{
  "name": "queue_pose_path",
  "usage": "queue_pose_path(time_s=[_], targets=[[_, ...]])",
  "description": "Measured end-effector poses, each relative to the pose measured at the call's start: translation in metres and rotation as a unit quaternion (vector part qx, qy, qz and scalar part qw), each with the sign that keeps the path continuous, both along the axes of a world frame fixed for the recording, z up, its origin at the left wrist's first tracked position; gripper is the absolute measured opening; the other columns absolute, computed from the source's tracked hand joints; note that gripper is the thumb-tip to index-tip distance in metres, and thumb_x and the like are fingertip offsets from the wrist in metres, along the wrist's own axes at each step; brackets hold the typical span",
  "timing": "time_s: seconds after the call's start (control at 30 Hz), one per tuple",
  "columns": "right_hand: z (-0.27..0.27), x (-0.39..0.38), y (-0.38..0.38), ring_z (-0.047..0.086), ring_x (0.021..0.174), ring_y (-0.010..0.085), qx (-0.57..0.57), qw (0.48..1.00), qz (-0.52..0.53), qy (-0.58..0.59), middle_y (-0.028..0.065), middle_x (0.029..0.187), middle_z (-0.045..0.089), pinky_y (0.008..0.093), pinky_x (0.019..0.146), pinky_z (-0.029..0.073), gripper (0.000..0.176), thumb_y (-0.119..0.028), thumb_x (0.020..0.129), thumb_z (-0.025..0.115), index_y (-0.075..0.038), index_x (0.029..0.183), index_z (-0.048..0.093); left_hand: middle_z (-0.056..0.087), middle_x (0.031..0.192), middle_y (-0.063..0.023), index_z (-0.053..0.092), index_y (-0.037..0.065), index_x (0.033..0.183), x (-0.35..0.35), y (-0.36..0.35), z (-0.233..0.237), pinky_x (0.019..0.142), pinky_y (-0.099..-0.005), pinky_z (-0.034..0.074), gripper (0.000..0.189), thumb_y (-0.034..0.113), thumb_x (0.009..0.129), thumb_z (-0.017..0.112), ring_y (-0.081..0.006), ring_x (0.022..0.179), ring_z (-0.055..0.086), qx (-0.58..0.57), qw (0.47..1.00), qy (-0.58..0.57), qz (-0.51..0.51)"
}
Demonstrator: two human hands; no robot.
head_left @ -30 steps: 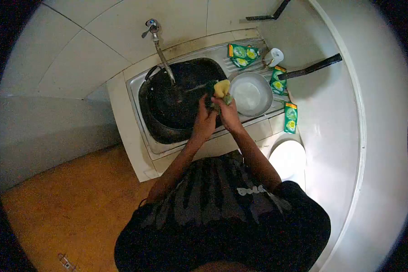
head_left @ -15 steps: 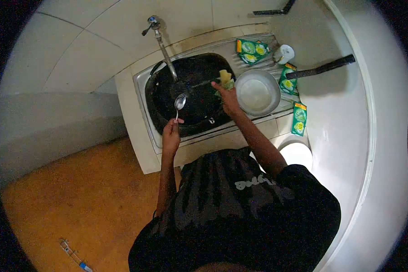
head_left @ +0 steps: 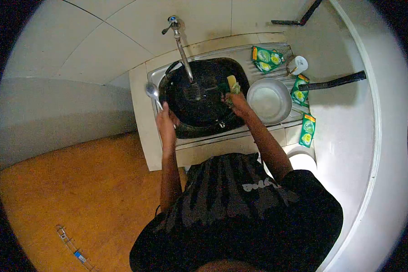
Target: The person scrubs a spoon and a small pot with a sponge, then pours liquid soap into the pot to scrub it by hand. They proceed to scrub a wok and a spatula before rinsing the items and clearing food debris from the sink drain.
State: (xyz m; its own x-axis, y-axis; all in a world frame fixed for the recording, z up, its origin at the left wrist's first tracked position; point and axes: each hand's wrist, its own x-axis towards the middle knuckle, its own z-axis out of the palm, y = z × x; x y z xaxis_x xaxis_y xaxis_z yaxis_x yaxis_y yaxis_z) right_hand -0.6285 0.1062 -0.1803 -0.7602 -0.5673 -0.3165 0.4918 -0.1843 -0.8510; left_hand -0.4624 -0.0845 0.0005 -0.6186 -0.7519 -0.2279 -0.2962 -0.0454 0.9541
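Note:
A metal spoon (head_left: 153, 91) is gripped by its handle in my left hand (head_left: 167, 124), its bowl pointing up and left over the sink's left rim. My right hand (head_left: 236, 103) is closed on a yellow and green sponge (head_left: 233, 84) at the right side of the basin. Between the two hands lies a large black basin (head_left: 199, 111) set into the steel sink (head_left: 155, 79). The tap (head_left: 184, 54) reaches down over it, with what looks like water below the spout. Part of the spoon's handle is hidden by my fingers.
Right of the basin a round metal pan (head_left: 269, 100) sits on the drainboard. Behind it are a white mug (head_left: 298, 65) and a green packet (head_left: 266, 59). More green packets (head_left: 300, 90) lie along the right edge. A black bar (head_left: 335, 82) juts from the right wall.
My left hand has carried the spoon from above the basin leftward to the sink's left rim. The right hand keeps the sponge near the basin's right side. The whole view has shifted slightly.

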Motion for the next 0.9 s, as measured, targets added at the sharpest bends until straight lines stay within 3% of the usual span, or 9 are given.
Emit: queue_pose_path(time_s=[0.07,0.13,0.23,0.43,0.5,0.6,0.7,0.87,0.9], targets=[[0.000,-0.001,0.000,0.055,0.065,0.0160,0.062,0.979,0.037,0.192,0.0019,0.077,0.049,0.0265,0.056,0.049,0.029,-0.011,0.082,0.065,-0.009,0.104,0.046,0.047,0.060,-0.0033,0.043,0.008,0.070,-0.028,-0.023,0.030,0.048,-0.0297,0.037,0.037,0.036,0.092,0.053,-0.0132,0.051,0.045,-0.112,0.993,0.028,-0.021],[0.098,0.002,-0.006,0.053,0.063,0.0137,-0.004,0.983,-0.059,-0.175,-0.0015,0.073,0.048,0.0255,0.054,0.045,0.029,-0.024,0.081,0.069,-0.012,0.098,0.050,0.053,0.067,-0.0055,0.048,0.004,0.074,-0.067,-0.059,0.041,0.057,-0.0298,0.042,0.028,0.025,0.091,0.058,-0.0137,0.061,0.051,-0.186,0.978,0.087,-0.034],[0.099,0.001,-0.007,0.050,0.062,0.0122,0.024,0.980,-0.078,-0.180,-0.0022,0.077,0.050,0.0261,0.053,0.042,0.033,-0.037,0.079,0.071,-0.015,0.096,0.053,0.061,0.081,-0.0074,0.056,-0.002,0.089,-0.131,-0.117,0.043,0.073,-0.0282,0.044,0.019,0.016,0.087,0.063,-0.0145,0.078,0.056,-0.299,0.933,0.166,-0.110],[0.036,0.001,-0.010,0.047,0.063,0.0110,0.084,0.996,-0.018,0.035,-0.0024,0.078,0.048,0.0276,0.051,0.040,0.037,-0.041,0.079,0.069,-0.017,0.102,0.055,0.061,0.105,-0.0103,0.053,-0.002,0.109,-0.219,-0.149,0.018,0.091,-0.0292,0.043,0.027,-0.001,0.083,0.061,-0.0188,0.099,0.059,-0.228,0.926,0.249,-0.168],[0.037,0.000,-0.011,0.047,0.069,0.0124,0.106,0.993,0.011,0.043,-0.0017,0.081,0.049,0.0297,0.057,0.041,0.039,-0.042,0.079,0.069,-0.016,0.104,0.055,0.058,0.112,-0.0109,0.050,-0.001,0.114,-0.231,-0.142,0.019,0.095,-0.0297,0.042,0.033,-0.006,0.082,0.057,-0.0193,0.105,0.057,-0.269,0.922,0.175,-0.215],[0.093,0.013,-0.013,0.048,0.087,0.0156,0.157,0.984,0.016,-0.079,-0.0001,0.094,0.053,0.0347,0.074,0.041,0.044,-0.044,0.080,0.067,-0.015,0.111,0.055,0.059,0.111,-0.0100,0.051,-0.001,0.112,-0.238,-0.122,0.029,0.088,-0.0294,0.045,0.030,-0.004,0.083,0.056,-0.0180,0.101,0.058,-0.265,0.922,0.159,-0.233],[0.050,0.010,-0.020,0.048,0.091,0.0139,0.143,0.987,0.078,-0.002,0.0000,0.100,0.054,0.0321,0.073,0.041,0.050,-0.044,0.080,0.066,-0.014,0.118,0.053,0.060,0.101,-0.0103,0.051,-0.002,0.110,-0.251,-0.127,0.018,0.078,-0.0331,0.047,0.030,0.005,0.083,0.060,-0.0219,0.094,0.059,-0.264,0.920,0.136,-0.257],[0.071,0.013,-0.034,0.049,0.098,0.0141,0.181,0.975,0.114,-0.064,0.0005,0.110,0.055,0.0313,0.079,0.039,0.057,-0.045,0.082,0.065,-0.013,0.126,0.048,0.053,0.107,-0.0212,0.047,-0.004,0.113,-0.260,-0.113,0.020,0.084,-0.0415,0.045,0.052,0.030,0.081,0.069,-0.0358,0.096,0.054,-0.538,0.803,0.111,-0.231],[0.072,0.015,-0.036,0.048,0.102,0.0145,0.178,0.974,0.123,-0.070,0.0006,0.113,0.055,0.0311,0.082,0.039,0.058,-0.045,0.082,0.065,-0.013,0.128,0.047,0.053,0.107,-0.0212,0.047,-0.004,0.113,-0.259,-0.106,0.023,0.084,-0.0415,0.045,0.052,0.030,0.081,0.069,-0.0358,0.096,0.054,-0.538,0.803,0.109,-0.231]])
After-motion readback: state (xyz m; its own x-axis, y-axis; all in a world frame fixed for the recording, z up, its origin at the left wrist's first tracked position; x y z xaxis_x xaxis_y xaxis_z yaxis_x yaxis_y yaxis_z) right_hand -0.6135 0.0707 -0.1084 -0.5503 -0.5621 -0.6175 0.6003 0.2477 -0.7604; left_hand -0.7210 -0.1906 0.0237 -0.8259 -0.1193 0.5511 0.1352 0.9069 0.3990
